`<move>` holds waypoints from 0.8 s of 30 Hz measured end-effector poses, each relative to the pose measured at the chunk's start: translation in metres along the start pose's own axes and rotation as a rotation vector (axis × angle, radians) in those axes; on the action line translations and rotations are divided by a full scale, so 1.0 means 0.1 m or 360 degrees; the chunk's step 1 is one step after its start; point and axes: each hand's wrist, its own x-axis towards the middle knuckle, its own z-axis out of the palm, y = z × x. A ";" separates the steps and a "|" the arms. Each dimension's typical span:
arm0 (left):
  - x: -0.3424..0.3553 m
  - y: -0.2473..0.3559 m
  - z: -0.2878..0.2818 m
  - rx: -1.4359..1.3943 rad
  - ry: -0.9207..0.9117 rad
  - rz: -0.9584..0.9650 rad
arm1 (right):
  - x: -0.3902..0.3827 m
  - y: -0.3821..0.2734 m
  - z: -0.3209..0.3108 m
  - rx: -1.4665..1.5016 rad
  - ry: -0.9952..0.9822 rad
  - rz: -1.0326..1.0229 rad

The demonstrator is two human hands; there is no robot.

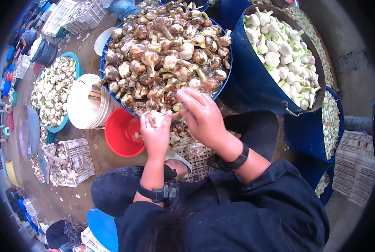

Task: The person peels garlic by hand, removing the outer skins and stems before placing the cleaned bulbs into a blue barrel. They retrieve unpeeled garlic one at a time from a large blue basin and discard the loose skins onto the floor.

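My left hand (155,136) is closed round a pale garlic bulb (157,119), just in front of a big blue-rimmed tub (229,54). Beside it, my right hand (204,115) has its fingers stretched out over the tub's near edge. I see nothing held in it, though its palm side is partly hidden. A small brownish stem-like piece shows between the two hands; whether either touches it is unclear. Heaped in the tub are wet, brown-skinned garlic bulbs (151,59) with cut stems. Under my hands, peelings lie on a pale slatted crate (198,161).
To the right stands a blue drum (248,71) of clean white garlic bulbs (280,52). A red bucket (118,132) and stacked white buckets (84,101) are at my left. Farther left are a teal basin (76,63) of garlic and a crate (84,157) of peelings.
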 end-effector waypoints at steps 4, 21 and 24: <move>-0.06 0.15 0.02 -0.0050 -0.0279 0.0239 | -0.02 0.12 -0.04 0.0088 -0.0583 -0.0239; -0.17 0.17 0.06 -0.0030 -0.0650 -0.0033 | -0.36 0.21 0.04 0.0051 -0.0725 0.0203; -0.18 0.15 0.12 -0.0115 -0.0675 -0.0007 | -0.41 0.34 0.08 0.0552 -0.0687 0.0722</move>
